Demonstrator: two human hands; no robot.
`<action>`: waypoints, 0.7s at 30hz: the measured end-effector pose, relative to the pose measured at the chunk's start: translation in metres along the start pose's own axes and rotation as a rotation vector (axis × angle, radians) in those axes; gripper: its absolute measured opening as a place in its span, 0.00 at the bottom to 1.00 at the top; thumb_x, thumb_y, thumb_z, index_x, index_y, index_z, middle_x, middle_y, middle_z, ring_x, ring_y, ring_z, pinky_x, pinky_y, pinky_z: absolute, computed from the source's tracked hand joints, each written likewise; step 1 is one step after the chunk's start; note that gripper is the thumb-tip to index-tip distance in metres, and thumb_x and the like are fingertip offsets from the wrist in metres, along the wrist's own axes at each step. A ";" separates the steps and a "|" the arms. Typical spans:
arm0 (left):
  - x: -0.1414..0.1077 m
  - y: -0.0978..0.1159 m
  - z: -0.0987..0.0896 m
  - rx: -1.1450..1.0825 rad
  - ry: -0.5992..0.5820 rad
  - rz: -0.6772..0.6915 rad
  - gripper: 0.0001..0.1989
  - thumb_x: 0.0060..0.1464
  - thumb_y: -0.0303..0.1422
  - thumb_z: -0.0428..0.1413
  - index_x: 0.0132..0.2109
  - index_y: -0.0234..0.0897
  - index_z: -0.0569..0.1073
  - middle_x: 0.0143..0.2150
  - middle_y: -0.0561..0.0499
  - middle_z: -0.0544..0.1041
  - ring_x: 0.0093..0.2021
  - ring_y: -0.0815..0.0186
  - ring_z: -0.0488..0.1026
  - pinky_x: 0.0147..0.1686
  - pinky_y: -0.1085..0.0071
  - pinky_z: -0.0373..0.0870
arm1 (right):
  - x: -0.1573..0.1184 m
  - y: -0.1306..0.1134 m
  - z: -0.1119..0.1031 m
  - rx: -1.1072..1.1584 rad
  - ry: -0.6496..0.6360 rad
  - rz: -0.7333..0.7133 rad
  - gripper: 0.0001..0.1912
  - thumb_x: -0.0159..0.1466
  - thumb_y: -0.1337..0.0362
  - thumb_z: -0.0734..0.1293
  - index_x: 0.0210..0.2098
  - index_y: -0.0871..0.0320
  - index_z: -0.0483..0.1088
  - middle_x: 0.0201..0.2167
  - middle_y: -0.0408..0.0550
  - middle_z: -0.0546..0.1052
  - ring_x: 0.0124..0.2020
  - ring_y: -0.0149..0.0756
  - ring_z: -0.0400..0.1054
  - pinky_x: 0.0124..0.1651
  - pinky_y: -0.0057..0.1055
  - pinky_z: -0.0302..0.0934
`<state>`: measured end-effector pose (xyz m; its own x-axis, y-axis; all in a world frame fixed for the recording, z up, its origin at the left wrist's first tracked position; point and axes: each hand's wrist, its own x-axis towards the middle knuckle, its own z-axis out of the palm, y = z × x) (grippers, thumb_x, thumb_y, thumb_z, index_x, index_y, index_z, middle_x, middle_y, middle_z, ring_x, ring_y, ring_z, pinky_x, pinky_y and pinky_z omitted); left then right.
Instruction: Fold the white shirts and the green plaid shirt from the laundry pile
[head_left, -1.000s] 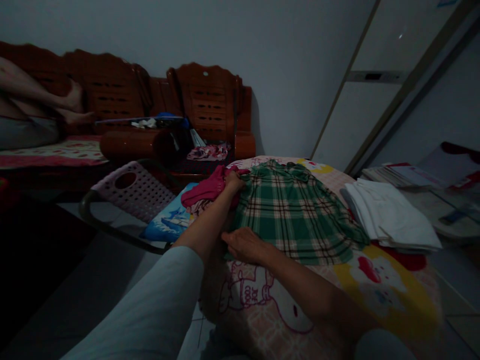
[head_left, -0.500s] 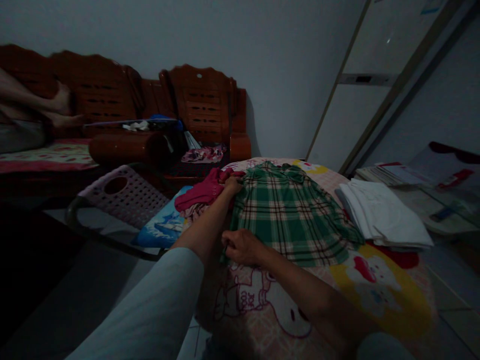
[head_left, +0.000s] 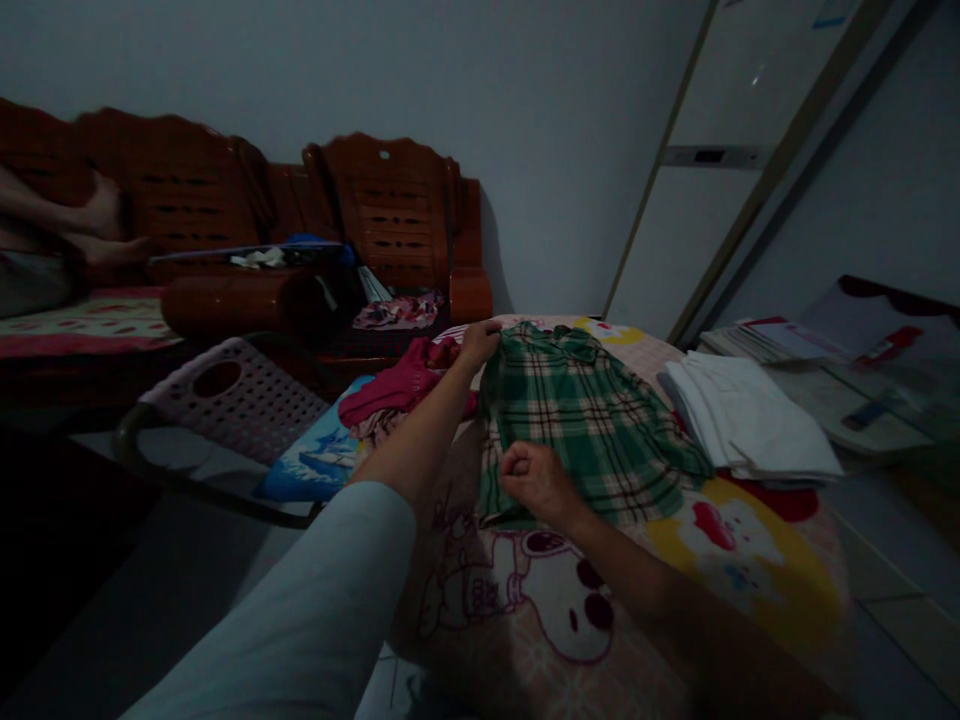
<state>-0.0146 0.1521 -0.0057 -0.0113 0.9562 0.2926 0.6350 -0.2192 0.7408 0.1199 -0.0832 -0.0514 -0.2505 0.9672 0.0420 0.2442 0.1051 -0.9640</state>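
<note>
A green plaid shirt [head_left: 577, 420] lies spread on a table covered with a cartoon-print cloth [head_left: 495, 630], its collar end away from me. Near its upper left corner, my left hand [head_left: 480, 343] pinches the shirt's edge. My right hand [head_left: 541, 484] is closed over the shirt's lower left side, fingers curled in on the fabric. A strip of that side is lifted and partly turned inward between the two hands. Bunched pink clothing [head_left: 397, 385] sits just left of my left forearm.
Folded white cloth [head_left: 750, 415] lies at the table's right edge, near stacked papers [head_left: 772, 340]. At left stand a woven chair [head_left: 247, 395] and a blue printed cushion [head_left: 319, 455]. Behind are wooden seats [head_left: 397, 210] and another person's bare feet [head_left: 105, 215].
Both hands have moved right relative to the pink clothing, drawing the shirt's left side inward. My right hand has also gone slightly up over the shirt. The view has shifted a little.
</note>
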 end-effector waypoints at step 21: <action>0.010 0.031 0.107 0.010 -0.250 0.091 0.18 0.55 0.26 0.51 0.51 0.31 0.77 0.54 0.42 0.77 0.56 0.56 0.72 0.58 0.63 0.65 | -0.041 0.013 -0.094 -0.334 0.070 0.416 0.19 0.56 0.73 0.61 0.45 0.61 0.73 0.19 0.38 0.71 0.14 0.29 0.65 0.19 0.25 0.56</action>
<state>0.0874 0.1751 -0.0442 0.2372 0.9510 0.1983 0.6321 -0.3061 0.7118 0.2213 -0.1000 -0.0406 -0.0083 0.9548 -0.2973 0.5973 -0.2337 -0.7672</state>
